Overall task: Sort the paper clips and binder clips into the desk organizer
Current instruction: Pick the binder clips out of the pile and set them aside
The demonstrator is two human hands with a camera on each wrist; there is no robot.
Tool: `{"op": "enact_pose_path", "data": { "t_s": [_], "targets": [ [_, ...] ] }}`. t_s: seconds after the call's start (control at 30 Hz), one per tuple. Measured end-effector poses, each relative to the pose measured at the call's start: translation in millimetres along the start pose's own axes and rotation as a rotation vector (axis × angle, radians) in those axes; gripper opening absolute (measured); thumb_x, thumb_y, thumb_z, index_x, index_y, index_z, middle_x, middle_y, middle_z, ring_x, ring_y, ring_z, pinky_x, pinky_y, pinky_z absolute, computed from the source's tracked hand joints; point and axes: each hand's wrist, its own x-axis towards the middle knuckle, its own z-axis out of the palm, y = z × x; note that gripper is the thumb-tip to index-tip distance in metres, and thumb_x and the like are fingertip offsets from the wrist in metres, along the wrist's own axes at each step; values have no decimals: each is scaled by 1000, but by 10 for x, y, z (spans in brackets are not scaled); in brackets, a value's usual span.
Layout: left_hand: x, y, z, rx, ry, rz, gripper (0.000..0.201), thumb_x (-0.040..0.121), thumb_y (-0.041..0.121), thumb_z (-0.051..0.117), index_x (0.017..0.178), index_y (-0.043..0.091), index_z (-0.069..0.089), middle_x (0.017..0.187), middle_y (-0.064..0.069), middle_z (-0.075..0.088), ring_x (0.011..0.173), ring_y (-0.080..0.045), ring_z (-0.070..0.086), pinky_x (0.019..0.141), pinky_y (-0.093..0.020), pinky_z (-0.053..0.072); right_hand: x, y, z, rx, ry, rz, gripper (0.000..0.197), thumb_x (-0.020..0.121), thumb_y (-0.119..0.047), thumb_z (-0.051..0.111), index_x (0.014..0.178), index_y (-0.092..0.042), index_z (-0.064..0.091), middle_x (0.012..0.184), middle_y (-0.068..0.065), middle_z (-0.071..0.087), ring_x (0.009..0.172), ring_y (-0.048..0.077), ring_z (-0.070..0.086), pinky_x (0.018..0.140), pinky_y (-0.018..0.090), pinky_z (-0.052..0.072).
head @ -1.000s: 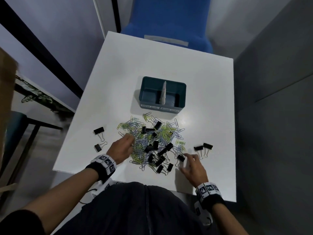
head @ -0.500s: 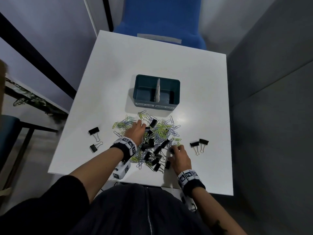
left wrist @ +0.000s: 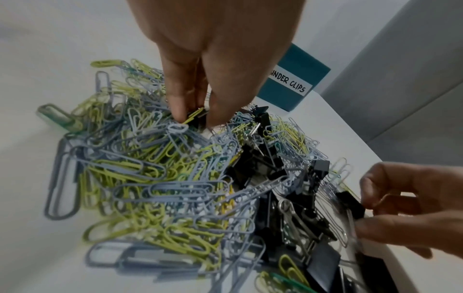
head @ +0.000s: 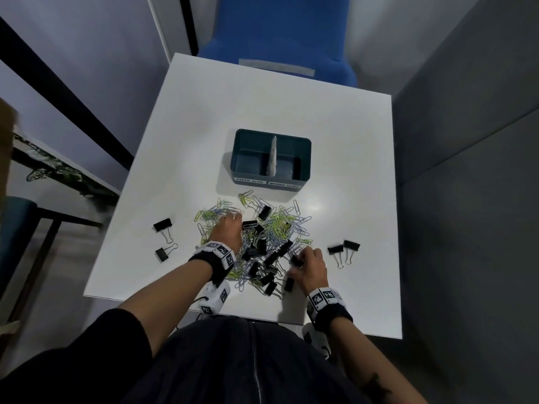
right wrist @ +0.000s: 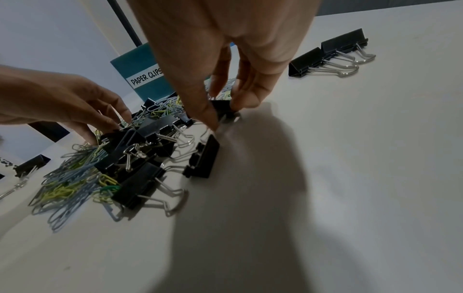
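**Two hands in the clip pile**

Head view: the pile lies on the table, just in front of the organizer.

Left wrist view: the left hand pinches paper clips.

Right wrist view: the right hand pinches a black binder clip.

A white bench is carrying everything. A teal desk organizer is standing near its middle. Just in front of it, a mixed pile of paper clips and black binder clips is lying. Two binder clips are lying apart on the left, and two more on the right.
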Motion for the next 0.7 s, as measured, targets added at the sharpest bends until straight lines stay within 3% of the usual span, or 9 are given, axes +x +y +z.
{"op": "enact_pose_path", "data": {
  "t_s": [0.13, 0.27, 0.37, 0.47, 0.6, 0.7],
  "targets": [
    [-16, 9, -71, -129, 72, 41, 27, 84, 4, 59, 110, 5, 54, 110, -13, 57, 91, -26, 56, 74, -35, 51, -12, 8, -30, -35, 9, 24, 31, 72, -16, 70, 91, -14, 46, 93, 1, 47, 74, 21, 46, 62, 30, 35],
    [-32, -60, -231, -358, 202, -8, 28, 86, 6, 59, 114, 9, 61, 107, -7, 65, 90, -23, 61, 74, -31, 48, -41, 8, -11, -11, 82, 11, 32, 80, -27, 66, 104, -14, 49, 105, 5, 48, 80, 24, 52, 63, 31, 43],
    [-10, -271, -403, -501, 239, -45, 32, 86, -1, 57, 115, 10, 64, 107, -9, 69, 90, -23, 65, 79, -35, 55, -40, -15, 19, -62, 69, 33, 38, 83, -38, 67, 107, -14, 50, 106, 4, 47, 82, 28, 55, 65, 32, 44],
    [17, -590, -550, -559, 201, -63, 29, 86, -1, 58, 108, 16, 66, 94, -8, 71, 80, -23, 66, 74, -38, 58, -15, -69, 40, -96, 75, 75, 31, 83, -33, 66, 100, -11, 52, 104, 8, 51, 77, 31, 55, 62, 30, 39],
    [81, -949, -709, -634, 223, -208, 25, 84, 1, 58, 101, 19, 65, 85, -7, 69, 73, -26, 68, 68, -37, 59, 16, -141, 27, -75, 66, 88, 28, 76, -25, 67, 95, -11, 51, 97, 7, 53, 72, 25, 48, 60, 28, 35],
    [158, -1133, -743, -665, 256, -351, 20, 86, 3, 60, 101, 15, 65, 89, -12, 69, 71, -28, 69, 61, -31, 56, 20, -141, -35, -18, 66, 21, 28, 74, -25, 68, 91, -17, 47, 92, 1, 52, 73, 21, 50, 59, 29, 41]
  ]
}}
